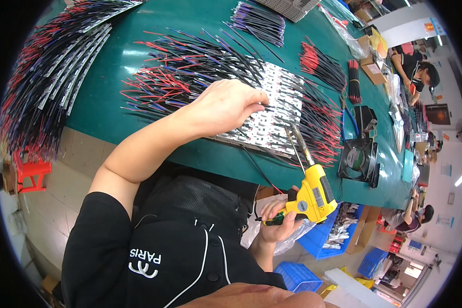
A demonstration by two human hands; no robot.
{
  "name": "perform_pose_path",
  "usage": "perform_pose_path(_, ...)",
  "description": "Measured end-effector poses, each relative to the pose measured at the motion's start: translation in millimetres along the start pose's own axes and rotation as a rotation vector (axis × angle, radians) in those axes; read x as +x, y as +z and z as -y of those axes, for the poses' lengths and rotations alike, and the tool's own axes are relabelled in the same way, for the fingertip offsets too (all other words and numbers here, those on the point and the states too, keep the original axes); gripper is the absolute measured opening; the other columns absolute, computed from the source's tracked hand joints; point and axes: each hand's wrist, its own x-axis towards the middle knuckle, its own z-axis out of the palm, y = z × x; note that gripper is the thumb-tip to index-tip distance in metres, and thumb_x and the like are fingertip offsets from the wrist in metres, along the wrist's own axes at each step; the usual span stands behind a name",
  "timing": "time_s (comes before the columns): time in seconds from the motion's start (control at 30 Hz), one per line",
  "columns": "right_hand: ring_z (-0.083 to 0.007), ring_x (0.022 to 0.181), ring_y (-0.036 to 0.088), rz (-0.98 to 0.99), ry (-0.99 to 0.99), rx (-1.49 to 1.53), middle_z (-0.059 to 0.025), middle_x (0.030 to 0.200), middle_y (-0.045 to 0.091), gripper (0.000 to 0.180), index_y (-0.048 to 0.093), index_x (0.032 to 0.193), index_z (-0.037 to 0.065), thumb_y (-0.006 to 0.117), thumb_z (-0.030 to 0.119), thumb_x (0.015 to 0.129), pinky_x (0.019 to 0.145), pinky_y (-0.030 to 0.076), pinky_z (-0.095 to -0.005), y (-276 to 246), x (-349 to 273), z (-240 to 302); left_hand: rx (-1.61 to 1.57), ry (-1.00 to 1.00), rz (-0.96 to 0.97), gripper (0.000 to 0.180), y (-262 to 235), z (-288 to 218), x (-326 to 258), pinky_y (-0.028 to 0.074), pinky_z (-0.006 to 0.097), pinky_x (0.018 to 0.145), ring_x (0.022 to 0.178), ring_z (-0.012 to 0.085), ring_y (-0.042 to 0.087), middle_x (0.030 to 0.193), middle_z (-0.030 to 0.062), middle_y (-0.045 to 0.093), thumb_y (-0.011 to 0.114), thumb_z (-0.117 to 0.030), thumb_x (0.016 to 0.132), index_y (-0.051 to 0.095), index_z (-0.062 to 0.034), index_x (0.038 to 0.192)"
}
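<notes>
The green surface (95,108) spans the view. At 10 o'clock on it lies a big stack of wired white strips (87,66), which looks like the finished share. Just off centre, towards 1 o'clock, sits the batch in hand: rows of white connectors (280,87) with black, red and blue wires fanning out both ways. It seems well along, though which joints are soldered cannot be told. The yellow soldering gun (313,197) is at 4 o'clock, its tip near the batch's lower right part. The left hand (223,105), at 12 o'clock, pinches thumb and forefinger together over the rows; what lies between them is unclear. A red-tipped wire bundle (323,66) between 1 and 2 o'clock and a purple-and-black wire bundle (259,23) near 12 appear left to do. The right hand (276,233), at 5 o'clock, wraps the gun's handle.
</notes>
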Motion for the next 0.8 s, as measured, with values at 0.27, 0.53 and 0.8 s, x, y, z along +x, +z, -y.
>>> perform_pose_path(0.27,-0.0124,0.034,0.039,-0.013,-0.021,-0.091,-0.0052,0.051,0.042,0.056,0.03,0.122,-0.012,0.045,0.031,0.089,0.035,0.038,-0.0247,1,-1,-2,0.048,-0.048,0.063,0.015,6,7,0,0.046,0.039,0.067,0.073,0.0306,0.058,0.077,0.0125,0.059,0.065,-0.011,0.073,0.06,-0.0006,0.083)
perform_pose_path(0.53,-0.013,0.036,0.041,0.004,0.032,-0.055,-0.0056,0.051,0.043,0.059,0.029,0.122,-0.013,0.05,0.031,0.088,0.036,0.039,-0.0251,5,-5,-4,0.005,-0.101,0.096,0.014,11,11,-1,0.046,0.038,0.066,0.076,0.0297,0.059,0.078,0.0114,0.06,0.067,-0.01,0.068,0.063,-0.0013,0.078)
perform_pose_path(0.8,-0.0127,0.036,0.041,0.016,0.047,-0.102,-0.0057,0.051,0.043,0.058,0.031,0.122,-0.013,0.048,0.031,0.088,0.036,0.038,-0.0251,6,-7,-6,0.082,-0.143,0.068,0.013,19,6,-2,0.046,0.039,0.064,0.074,0.0293,0.058,0.075,0.0094,0.058,0.066,-0.009,0.065,0.061,-0.003,0.076)
